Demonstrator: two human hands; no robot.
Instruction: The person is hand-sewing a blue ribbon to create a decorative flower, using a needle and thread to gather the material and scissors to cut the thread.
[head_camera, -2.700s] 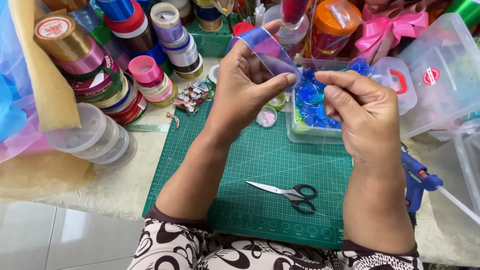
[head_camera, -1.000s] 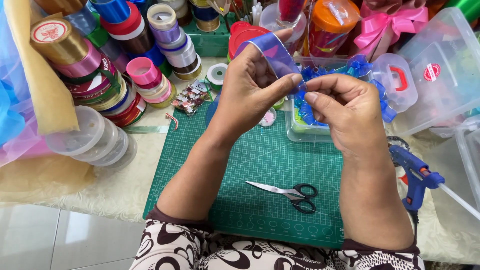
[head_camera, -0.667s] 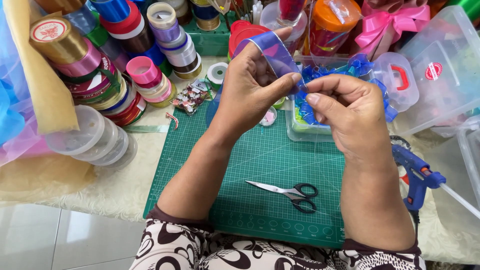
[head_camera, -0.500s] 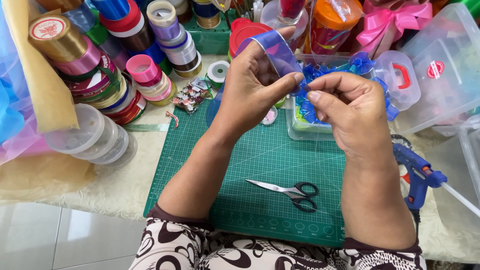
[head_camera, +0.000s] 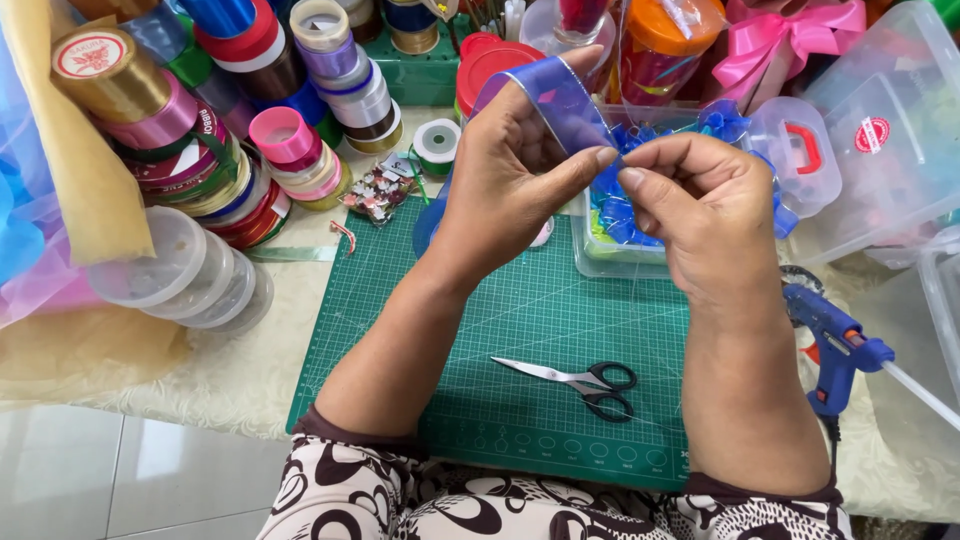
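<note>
Ribbon (head_camera: 560, 95) bent in loop over left hand (head_camera: 505, 185), ends pinched between left thumb and right hand (head_camera: 700, 200) fingers, above green mat (head_camera: 520, 320).

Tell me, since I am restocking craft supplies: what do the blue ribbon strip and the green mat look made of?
The translucent blue ribbon strip held between the left hand and right hand looks like thin glossy plastic or satin; light shines through it. The green gridded cutting mat looks like matte rubbery vinyl, flat and without glare.
</note>
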